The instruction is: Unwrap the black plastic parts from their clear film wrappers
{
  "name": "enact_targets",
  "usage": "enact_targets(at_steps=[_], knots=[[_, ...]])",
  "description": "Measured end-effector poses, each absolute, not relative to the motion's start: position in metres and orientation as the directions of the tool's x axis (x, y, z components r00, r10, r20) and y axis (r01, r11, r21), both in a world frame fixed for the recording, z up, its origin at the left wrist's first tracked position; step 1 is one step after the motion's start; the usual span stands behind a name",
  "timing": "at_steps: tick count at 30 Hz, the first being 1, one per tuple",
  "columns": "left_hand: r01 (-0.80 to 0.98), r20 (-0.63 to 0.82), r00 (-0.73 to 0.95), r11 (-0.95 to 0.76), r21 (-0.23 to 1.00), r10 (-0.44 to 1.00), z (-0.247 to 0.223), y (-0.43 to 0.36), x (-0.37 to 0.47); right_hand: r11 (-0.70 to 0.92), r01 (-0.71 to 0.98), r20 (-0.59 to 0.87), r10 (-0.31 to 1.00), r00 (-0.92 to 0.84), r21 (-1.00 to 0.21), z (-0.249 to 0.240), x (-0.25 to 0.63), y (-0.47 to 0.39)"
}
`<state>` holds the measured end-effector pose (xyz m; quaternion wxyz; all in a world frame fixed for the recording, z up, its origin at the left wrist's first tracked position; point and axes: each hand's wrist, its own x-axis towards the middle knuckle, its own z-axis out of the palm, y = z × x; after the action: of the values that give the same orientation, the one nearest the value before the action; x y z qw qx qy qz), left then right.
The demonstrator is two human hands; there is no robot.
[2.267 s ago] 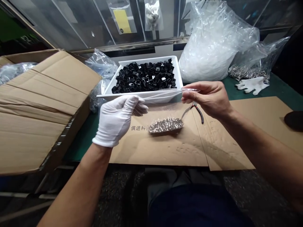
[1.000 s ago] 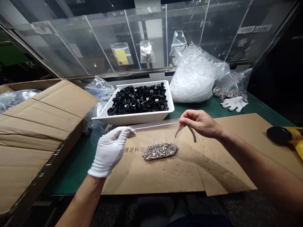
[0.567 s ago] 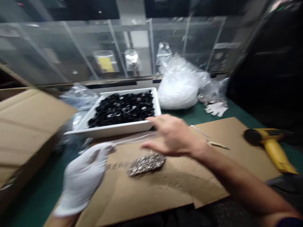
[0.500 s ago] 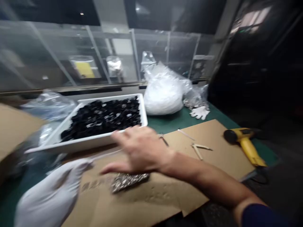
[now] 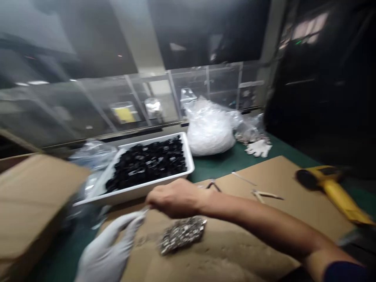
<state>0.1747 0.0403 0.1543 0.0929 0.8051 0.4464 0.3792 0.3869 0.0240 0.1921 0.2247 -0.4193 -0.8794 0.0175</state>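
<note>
My left hand (image 5: 113, 244), in a white glove, is closed with thumb and fingertips pinched together at the lower left. My right hand (image 5: 176, 197), bare, is also closed, and its fingertips meet those of the left. A small whitish bit shows between them, too blurred to name. Just below my right hand, a pile of small shiny metal parts (image 5: 183, 235) lies on the cardboard sheet (image 5: 229, 254). Behind both hands stands a white tray (image 5: 141, 190) filled with small black parts (image 5: 147, 162).
A cardboard box (image 5: 35, 203) stands at left. Stuffed clear plastic bags (image 5: 210, 131) and a white glove (image 5: 258, 149) lie at the back. On the right are a yellow heat gun (image 5: 337, 192), a light-handled tool (image 5: 266, 195), a thin white strip (image 5: 243, 178) and a dark-handled tool (image 5: 214, 185).
My right hand has gone from spread fingers over the metal parts to closed against my left fingertips. The camera view has shifted, so the scene sits lower and further right.
</note>
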Motion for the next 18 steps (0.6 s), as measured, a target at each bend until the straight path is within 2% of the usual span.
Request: enact_targets(at_steps=[3, 6, 18], knots=[[0.496, 0.491, 0.408, -0.638, 0.589, 0.770, 0.156, 0.039, 0.158, 0.655, 0.706, 0.400, 0.743, -0.536, -0.270, 0.187, 0.386, 0.021], [0.457, 0.472, 0.417, -0.628, 0.630, 0.777, 0.153, 0.041, 0.155, 0.674, 0.669, 0.398, 0.733, -0.552, -0.313, 0.183, 0.385, 0.021], [0.446, 0.488, 0.404, -0.633, 0.633, 0.773, 0.154, 0.035, 0.159, 0.715, 0.655, 0.433, 0.684, -0.586, -0.244, 0.182, 0.379, 0.018]])
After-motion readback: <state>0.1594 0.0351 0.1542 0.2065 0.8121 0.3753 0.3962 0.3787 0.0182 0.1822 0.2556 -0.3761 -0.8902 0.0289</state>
